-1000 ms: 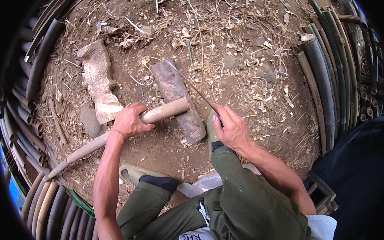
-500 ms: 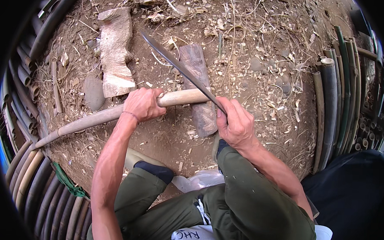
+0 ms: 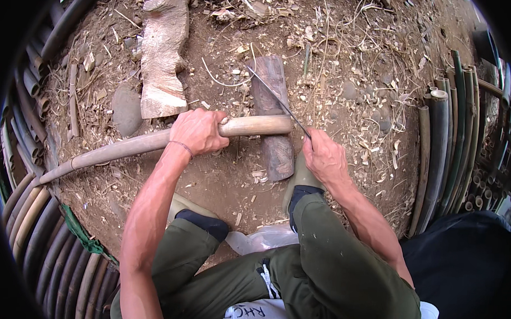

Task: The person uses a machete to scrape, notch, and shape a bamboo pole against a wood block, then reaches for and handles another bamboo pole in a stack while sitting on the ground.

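My left hand (image 3: 200,134) is wrapped round a long, slightly curved bamboo pole (image 3: 121,150). The pole's pale right end lies across a dark wooden block (image 3: 275,155) on the ground; its other end reaches away to the left. My right hand (image 3: 326,157) grips a machete (image 3: 274,96), whose handle is hidden inside the fist. The dark blade slants up and to the left, over the block and close by the pole's cut end. Seen nearly edge-on, the blade looks thin, and I cannot tell whether it touches the pole.
A rough pale slab of wood (image 3: 164,60) lies beyond my left hand, beside a round stone (image 3: 127,110). Bamboo poles stand in rows at the right (image 3: 437,149) and lie at the left (image 3: 50,248). Shavings litter the dirt. My feet rest close to the block.
The machete blade has dropped lower and turned edge-on, its tip moving right and nearer. My right hand has shifted slightly right. The left hand keeps its hold on the pole.
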### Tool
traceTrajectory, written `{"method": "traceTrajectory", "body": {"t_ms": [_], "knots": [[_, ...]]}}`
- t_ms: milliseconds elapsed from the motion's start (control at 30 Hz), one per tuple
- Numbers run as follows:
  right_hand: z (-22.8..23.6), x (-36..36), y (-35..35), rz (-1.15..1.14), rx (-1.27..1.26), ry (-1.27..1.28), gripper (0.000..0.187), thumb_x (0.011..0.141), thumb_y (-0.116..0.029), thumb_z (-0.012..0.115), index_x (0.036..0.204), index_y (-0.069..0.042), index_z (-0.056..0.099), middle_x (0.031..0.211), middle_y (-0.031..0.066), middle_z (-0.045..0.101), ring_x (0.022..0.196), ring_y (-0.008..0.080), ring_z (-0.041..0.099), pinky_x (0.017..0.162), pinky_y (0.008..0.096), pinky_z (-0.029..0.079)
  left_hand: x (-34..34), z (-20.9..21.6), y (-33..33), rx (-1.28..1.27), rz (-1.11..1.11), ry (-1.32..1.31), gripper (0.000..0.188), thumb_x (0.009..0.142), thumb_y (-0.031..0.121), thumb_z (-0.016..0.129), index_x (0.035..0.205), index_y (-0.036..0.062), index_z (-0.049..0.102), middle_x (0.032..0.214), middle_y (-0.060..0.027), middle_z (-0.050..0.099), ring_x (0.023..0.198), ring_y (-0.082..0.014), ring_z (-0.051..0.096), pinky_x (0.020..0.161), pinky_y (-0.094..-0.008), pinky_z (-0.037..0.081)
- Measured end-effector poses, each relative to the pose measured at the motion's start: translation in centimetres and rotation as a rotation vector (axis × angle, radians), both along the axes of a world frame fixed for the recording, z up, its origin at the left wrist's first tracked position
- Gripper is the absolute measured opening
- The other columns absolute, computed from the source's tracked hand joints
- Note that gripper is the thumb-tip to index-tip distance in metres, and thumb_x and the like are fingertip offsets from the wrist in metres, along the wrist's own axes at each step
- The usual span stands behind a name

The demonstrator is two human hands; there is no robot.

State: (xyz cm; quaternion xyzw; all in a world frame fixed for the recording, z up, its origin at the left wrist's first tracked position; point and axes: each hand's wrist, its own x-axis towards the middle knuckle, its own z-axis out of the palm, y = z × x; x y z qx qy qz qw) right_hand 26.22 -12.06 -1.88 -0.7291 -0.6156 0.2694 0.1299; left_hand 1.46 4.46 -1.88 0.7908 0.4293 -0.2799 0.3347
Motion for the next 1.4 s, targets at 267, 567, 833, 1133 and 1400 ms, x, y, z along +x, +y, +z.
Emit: {"method": "traceTrajectory", "body": {"t_ms": [267,567,833,1133,1400], "knots": [[1.2,-0.7,0.5,0.017,-0.027,0.006,0.018,0.092,-0.009,0.06,0.109,-0.002,0.062,0.086,0.0174,0.064,0.07,0.0366,0.067,0.06,0.0448,0.054,-0.6,-0.5,-1.0,0.071,0.01,-0.019,0.035,0.069,0.034,0.075,0.095,0.0119,0.067,0.085,-0.0153,0.072,0.081,-0.0361,0.07,0.075,-0.0465,0.055],[2.3,-1.2,0.9,0.024,0.298,0.179,0.02,0.092,-0.008,0.06,0.11,-0.002,0.062,0.084,0.0168,0.063,0.069,0.0366,0.066,0.059,0.0448,0.053,-1.4,-0.5,-2.9,0.288,-0.016,-0.18,0.036,0.071,0.026,0.083,0.094,0.012,0.06,0.083,-0.008,0.066,0.082,-0.0286,0.069,0.071,-0.0429,0.055],[2.3,-1.4,1.2,0.023,0.248,0.173,0.018,0.092,-0.008,0.06,0.108,-0.001,0.062,0.082,0.015,0.063,0.065,0.0345,0.066,0.058,0.0423,0.055,-2.0,-1.2,-3.8,0.448,-0.021,-0.28,0.031,0.067,0.018,0.079,0.09,0.013,0.058,0.079,-0.0048,0.061,0.079,-0.0259,0.066,0.07,-0.0411,0.052],[2.0,-1.2,0.6,-0.008,0.179,0.157,0.02,0.094,-0.011,0.058,0.109,0.0,0.062,0.084,0.0197,0.062,0.067,0.0364,0.066,0.059,0.0421,0.054,-1.8,-1.3,-4.0,0.541,-0.024,-0.314,0.031,0.065,0.016,0.08,0.086,0.0148,0.059,0.079,-0.0033,0.062,0.08,-0.0228,0.066,0.07,-0.0377,0.05],[0.1,0.4,0.5,0.037,-0.02,0.005,0.018,0.094,-0.012,0.06,0.107,0.0,0.062,0.082,0.018,0.063,0.067,0.0368,0.066,0.058,0.0432,0.053,-1.7,-1.8,-4.5,0.647,-0.039,-0.375,0.029,0.061,0.011,0.074,0.083,0.0148,0.056,0.074,-0.0015,0.056,0.074,-0.0204,0.062,0.065,-0.0353,0.047]]}}
